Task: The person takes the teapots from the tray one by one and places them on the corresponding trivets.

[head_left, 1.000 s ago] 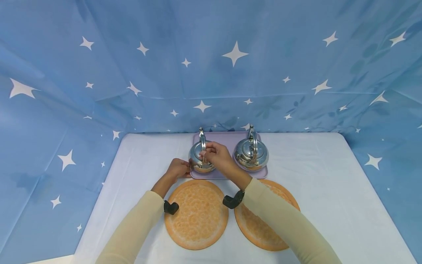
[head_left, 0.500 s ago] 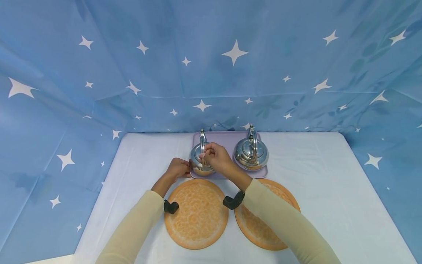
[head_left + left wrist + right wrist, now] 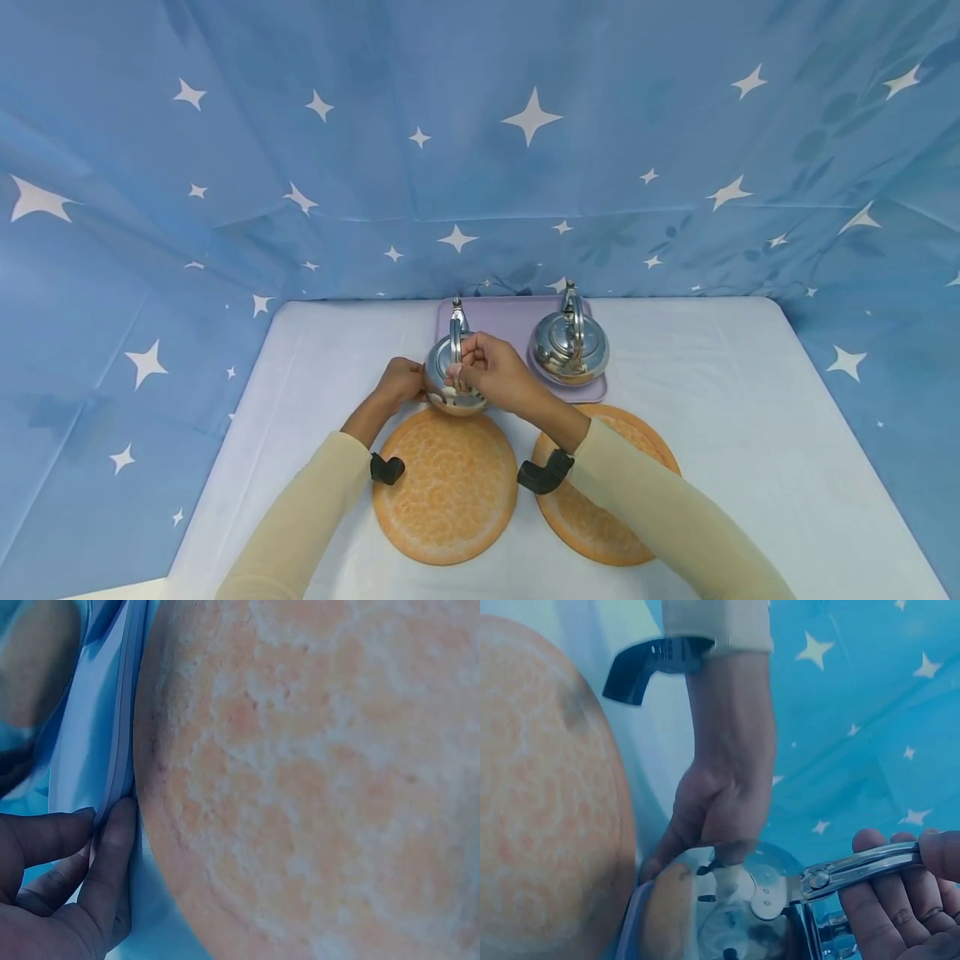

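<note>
My right hand (image 3: 497,372) grips the upright handle (image 3: 859,871) of the left shiny metal kettle (image 3: 455,403); the fingers curl under it with the thumb on top. This kettle overlaps the front edge of a lilac tray (image 3: 510,311) and the rim of the left round mat in the head view. To its left, my left hand (image 3: 399,382) pinches the tray's rim (image 3: 122,742) between thumb and fingers at the front left corner, as the left wrist view shows. A second metal kettle (image 3: 557,360) stands on the right part of the tray.
Two round placemats with a baked-bread print lie in front of the tray, a left mat (image 3: 444,492) and a right mat (image 3: 607,546) partly under my right forearm. A white cloth (image 3: 750,400) covers the table. Blue star-printed curtains (image 3: 480,167) hang behind and at the sides.
My right hand has drawn the left kettle toward me, from the tray to over its front edge. The left hand keeps its place at the tray corner; the right kettle stays put.
</note>
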Available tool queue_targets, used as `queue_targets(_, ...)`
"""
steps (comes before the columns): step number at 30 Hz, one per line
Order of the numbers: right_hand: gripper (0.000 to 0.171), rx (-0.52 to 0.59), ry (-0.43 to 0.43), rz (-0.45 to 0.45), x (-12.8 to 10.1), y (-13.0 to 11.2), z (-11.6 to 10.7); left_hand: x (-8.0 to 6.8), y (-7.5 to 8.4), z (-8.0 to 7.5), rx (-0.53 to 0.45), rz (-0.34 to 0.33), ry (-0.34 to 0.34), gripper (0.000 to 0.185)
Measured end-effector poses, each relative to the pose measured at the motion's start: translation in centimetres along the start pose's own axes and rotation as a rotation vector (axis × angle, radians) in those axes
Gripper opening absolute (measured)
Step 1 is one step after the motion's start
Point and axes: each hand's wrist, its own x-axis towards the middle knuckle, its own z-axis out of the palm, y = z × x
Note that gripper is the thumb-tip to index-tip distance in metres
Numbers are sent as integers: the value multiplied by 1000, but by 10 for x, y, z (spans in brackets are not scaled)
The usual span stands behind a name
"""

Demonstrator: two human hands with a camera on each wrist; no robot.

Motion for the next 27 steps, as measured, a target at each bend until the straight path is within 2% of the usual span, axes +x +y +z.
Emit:
queue_targets(7,13,17,-115,36,-24,-8,6,2,0,-1,102,-9,35,28)
queue_targets(13,14,14,-180,77,-42,-12,14,3,1,-1,125,-21,15,29)
queue_targets(17,16,35,-221,84,-51,-14,20,3,1,-2,86,-7,-4,25)
queue_targets(23,15,94,-267,98,-62,-12,30,2,1,-2,-42,-50,-48,24)
queue_targets(27,15,113,-274,109,-68,-10,35,2,0,-1,-34,-60,-46,25)
